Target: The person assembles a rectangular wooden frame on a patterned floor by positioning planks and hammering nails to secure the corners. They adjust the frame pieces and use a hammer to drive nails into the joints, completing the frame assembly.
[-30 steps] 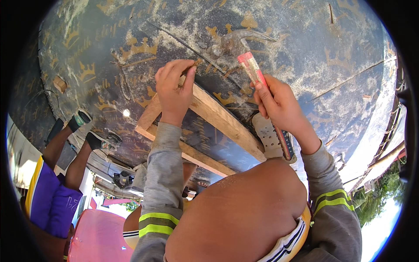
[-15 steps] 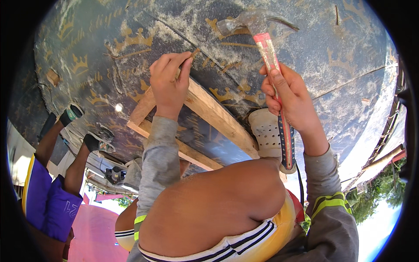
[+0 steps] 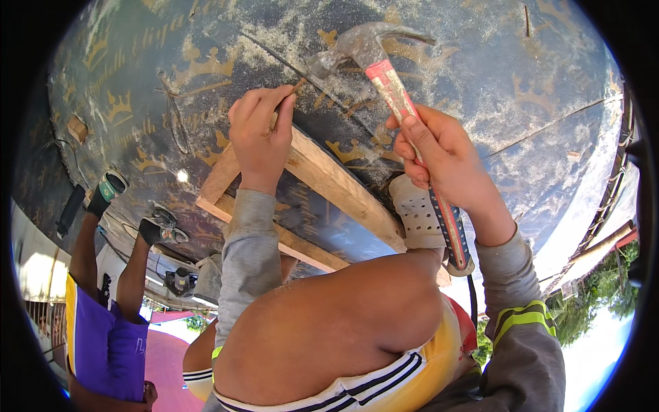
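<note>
My right hand is wrapped round the handle of a claw hammer, with a worn pink and white neck and a dark dotted grip. The hammer's metal head hangs just right of my left hand, apart from it. Between the thumb and fingers of that hand is pinched a thin, brownish nail, mostly covered by the fingertips. Under my left wrist lies a wooden frame of pale lumber pieces, its upper end close to my fingers.
Dusty dark sheeting with gold crown prints spreads underneath. My white perforated clog rests by the frame's right end. At left stands another person in purple shorts and sandals. A small wood block lies far left; a loose wire lies nearer.
The hammer has swung left and slightly down, bringing its head closer to my left hand. My left hand has shifted slightly left, still pinching the nail. The other person's legs have changed position slightly.
</note>
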Tool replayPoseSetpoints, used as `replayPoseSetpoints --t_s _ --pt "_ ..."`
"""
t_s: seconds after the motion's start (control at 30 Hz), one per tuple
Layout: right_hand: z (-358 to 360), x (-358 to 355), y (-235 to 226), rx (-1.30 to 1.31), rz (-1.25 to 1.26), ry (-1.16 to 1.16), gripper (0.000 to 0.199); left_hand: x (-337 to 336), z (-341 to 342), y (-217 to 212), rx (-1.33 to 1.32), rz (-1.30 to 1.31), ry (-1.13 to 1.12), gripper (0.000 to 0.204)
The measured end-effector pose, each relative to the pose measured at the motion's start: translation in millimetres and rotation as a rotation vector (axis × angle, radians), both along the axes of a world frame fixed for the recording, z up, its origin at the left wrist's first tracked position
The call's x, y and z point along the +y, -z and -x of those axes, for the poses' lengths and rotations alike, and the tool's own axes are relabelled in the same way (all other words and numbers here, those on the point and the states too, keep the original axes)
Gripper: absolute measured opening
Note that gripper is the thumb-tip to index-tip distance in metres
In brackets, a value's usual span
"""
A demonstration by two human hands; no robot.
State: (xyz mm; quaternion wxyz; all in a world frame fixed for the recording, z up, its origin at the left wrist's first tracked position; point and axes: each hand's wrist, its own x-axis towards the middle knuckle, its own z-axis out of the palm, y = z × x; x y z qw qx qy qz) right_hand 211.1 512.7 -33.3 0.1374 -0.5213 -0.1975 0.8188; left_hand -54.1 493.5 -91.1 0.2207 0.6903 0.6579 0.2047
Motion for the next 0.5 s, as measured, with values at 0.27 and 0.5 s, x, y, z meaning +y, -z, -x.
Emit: replayPoseSetpoints --t_s 0.27,0.5 --pt "7 -2 6 -0.046 -0.089 -0.068 0.031 -4 6 1 0.004 -0.003 0.001 0.028" --pt "-17 4 -7 -0.164 -0.045 0.046 0.030 -14 24 -45 0.289 0.023 0.054 0.059"
